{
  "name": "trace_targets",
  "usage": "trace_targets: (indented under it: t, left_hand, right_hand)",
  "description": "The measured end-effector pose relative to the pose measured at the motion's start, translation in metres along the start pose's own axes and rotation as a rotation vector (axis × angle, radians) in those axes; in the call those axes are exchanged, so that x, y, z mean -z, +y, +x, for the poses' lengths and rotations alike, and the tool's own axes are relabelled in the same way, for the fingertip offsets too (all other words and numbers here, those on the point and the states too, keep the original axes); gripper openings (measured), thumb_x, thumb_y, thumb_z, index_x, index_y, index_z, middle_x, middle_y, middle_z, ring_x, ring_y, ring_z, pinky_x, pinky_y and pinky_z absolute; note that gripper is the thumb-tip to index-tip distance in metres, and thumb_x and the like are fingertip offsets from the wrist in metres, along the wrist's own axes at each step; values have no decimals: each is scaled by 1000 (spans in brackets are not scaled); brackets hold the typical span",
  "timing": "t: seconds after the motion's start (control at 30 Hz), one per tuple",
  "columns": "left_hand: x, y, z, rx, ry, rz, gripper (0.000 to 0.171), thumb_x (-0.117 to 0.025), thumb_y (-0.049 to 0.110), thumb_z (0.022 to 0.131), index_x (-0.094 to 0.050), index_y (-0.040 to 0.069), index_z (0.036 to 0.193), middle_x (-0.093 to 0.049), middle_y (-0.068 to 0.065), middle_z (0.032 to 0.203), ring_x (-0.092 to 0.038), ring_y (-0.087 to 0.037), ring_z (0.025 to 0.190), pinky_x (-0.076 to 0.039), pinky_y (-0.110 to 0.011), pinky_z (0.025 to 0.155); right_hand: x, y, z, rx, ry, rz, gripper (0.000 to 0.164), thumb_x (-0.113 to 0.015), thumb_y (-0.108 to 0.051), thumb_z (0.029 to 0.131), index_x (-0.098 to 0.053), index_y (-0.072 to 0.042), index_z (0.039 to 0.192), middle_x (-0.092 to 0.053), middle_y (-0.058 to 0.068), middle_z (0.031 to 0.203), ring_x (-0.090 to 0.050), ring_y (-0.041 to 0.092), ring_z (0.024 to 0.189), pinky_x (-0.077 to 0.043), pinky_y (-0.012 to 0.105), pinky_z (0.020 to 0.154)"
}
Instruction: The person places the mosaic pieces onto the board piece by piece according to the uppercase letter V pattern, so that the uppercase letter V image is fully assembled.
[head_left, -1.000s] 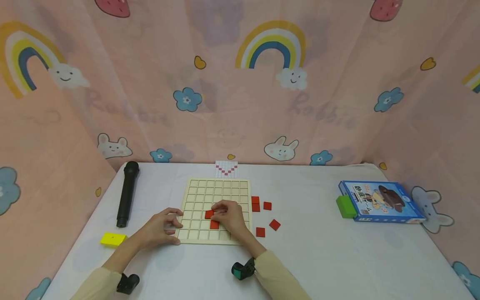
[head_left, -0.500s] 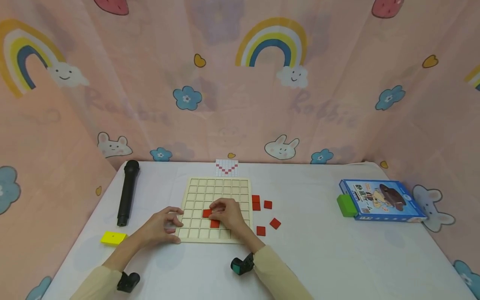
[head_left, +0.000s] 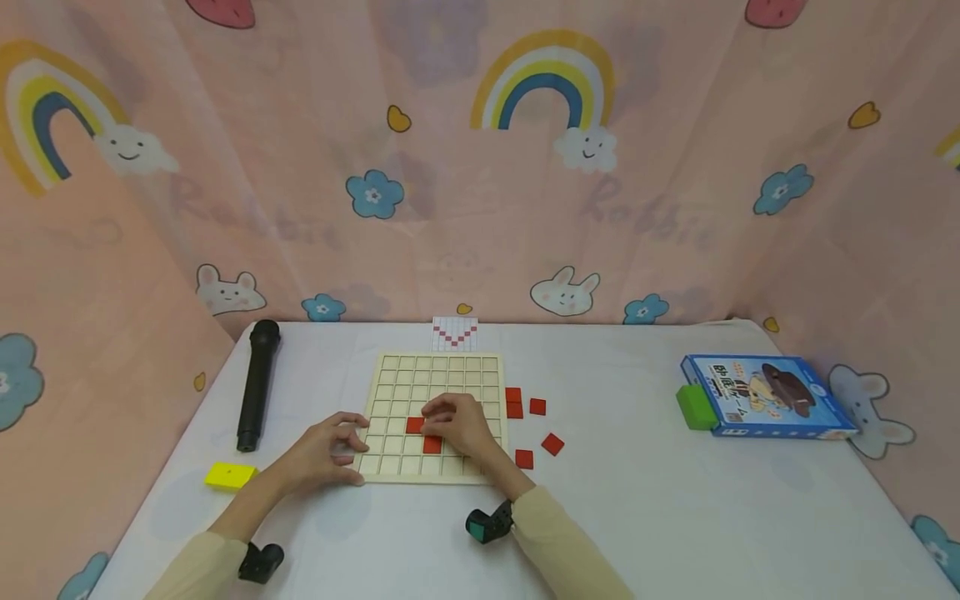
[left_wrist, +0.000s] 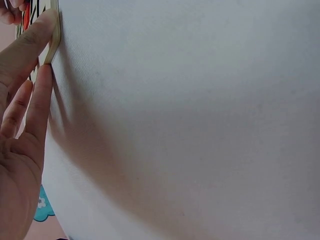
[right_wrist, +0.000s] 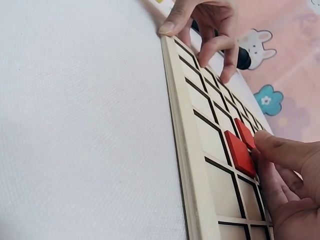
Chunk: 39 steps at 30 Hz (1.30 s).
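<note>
A cream grid board (head_left: 397, 479) lies on the white table, with two red square tiles on it, set diagonally. Thumb and fingertips of my right hand (head_left: 465, 429) are bent together at the farther-left red tile (head_left: 415, 425), and its right part is covered by them. The nearer red tile (right_wrist: 240, 152) lies flat in its cell, right under the fingers. Along the board's left edge rests my left hand (head_left: 326, 454), its thumb at the near-left corner and its fingers spread against the side. In the left wrist view, the thumb and forefinger reach the board's edge.
Several loose red tiles (head_left: 524, 459) lie right of the board. Behind it is a pattern card (head_left: 454, 333). A black microphone (head_left: 257, 387) and a yellow block (head_left: 230, 477) are at left; a green block (head_left: 696, 407) touches a blue box (head_left: 768, 397) at right.
The farther-left red tile has shifted slightly left on the board, and the right hand has moved left a little with it. The left hand stays at the board's edge.
</note>
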<state>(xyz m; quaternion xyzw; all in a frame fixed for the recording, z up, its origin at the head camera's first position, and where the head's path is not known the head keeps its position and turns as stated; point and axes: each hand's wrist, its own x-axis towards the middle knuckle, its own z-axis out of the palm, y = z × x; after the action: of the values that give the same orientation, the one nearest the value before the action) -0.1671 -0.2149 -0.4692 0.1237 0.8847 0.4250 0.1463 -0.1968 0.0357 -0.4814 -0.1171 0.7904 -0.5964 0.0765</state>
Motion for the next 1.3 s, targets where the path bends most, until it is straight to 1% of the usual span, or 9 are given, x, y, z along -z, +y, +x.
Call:
trace_targets:
  t: [0.23, 0.4, 0.6, 0.67, 0.73, 0.87, 0.97, 1.17, 1.3]
  left_hand:
    - [0, 0, 0, -11, 1, 10, 29, -88, 5, 62, -67, 7, 83, -48, -9, 132, -49, -34, 118, -56, -26, 82]
    - [0, 2, 0, -7, 5, 14, 29, -87, 4, 62, -67, 7, 83, -48, -9, 131, -49, -33, 117, -56, -27, 83]
    - [1, 2, 0, -3, 9, 18, 30, -87, 3, 62, -68, 7, 85, -48, -8, 131, -49, -32, 117, -56, -27, 83]
    - [0, 2, 0, -5, 8, 18, 30, -87, 3, 63, -68, 7, 85, -49, -9, 131, -49, -33, 117, -56, -27, 83]
    - [0, 2, 0, -5, 9, 18, 30, -87, 3, 62, -67, 7, 85, -49, -9, 131, -49, -33, 116, -56, -27, 83]
    - [-1, 2, 0, -4, 11, 22, 30, -88, 4, 62, -68, 7, 85, -49, -9, 131, -50, -33, 116, -56, -27, 83]
    - [-1, 2, 0, -2, 12, 21, 32, -88, 4, 62, -68, 6, 86, -49, -9, 131, -50, -32, 116, -56, -28, 83]
    - [-1, 1, 0, -15, 9, 18, 31, -88, 4, 62, -68, 6, 86, -49, -10, 131, -49, -34, 117, -56, -28, 83]
    - [-1, 0, 0, -21, 11, 27, 30, -88, 5, 63, -69, 7, 86, -49, -11, 131, -48, -35, 118, -56, -28, 83]
  right_hand:
    - [14, 0, -2, -65, -74, 113, 24, -73, -3, 82, -67, 4, 105, -69, 16, 103, -68, 22, 89, -57, 25, 78]
    - [29, 0, -8, -89, -83, 141, 25, -71, -3, 85, -65, 3, 108, -67, 17, 108, -67, 23, 95, -57, 27, 81]
    - [47, 5, -19, -97, -50, 104, 25, -71, -5, 86, -65, 0, 110, -67, 15, 109, -67, 21, 94, -56, 27, 82]
    - [55, 8, -24, -89, -43, 99, 26, -70, -5, 86, -65, 1, 111, -66, 17, 111, -67, 23, 96, -56, 27, 83]
    - [65, 11, -30, -76, -44, 89, 27, -69, -5, 87, -64, 3, 113, -65, 19, 114, -66, 25, 98, -56, 28, 84]
    - [88, 16, -43, -50, -43, 37, 29, -69, -4, 87, -62, 3, 114, -64, 19, 115, -64, 27, 99, -55, 24, 85]
    - [105, 20, -53, -57, 3, -35, 30, -70, -3, 86, -62, 1, 114, -64, 17, 113, -64, 26, 97, -55, 24, 84]
    - [130, 29, -72, -92, 177, -185, 29, -70, 0, 84, -65, -4, 113, -65, 12, 110, -62, 26, 99, -56, 33, 86]
    - [140, 37, -83, -105, 224, -253, 30, -73, -3, 83, -65, -5, 112, -66, 10, 108, -62, 25, 98, -56, 29, 85]
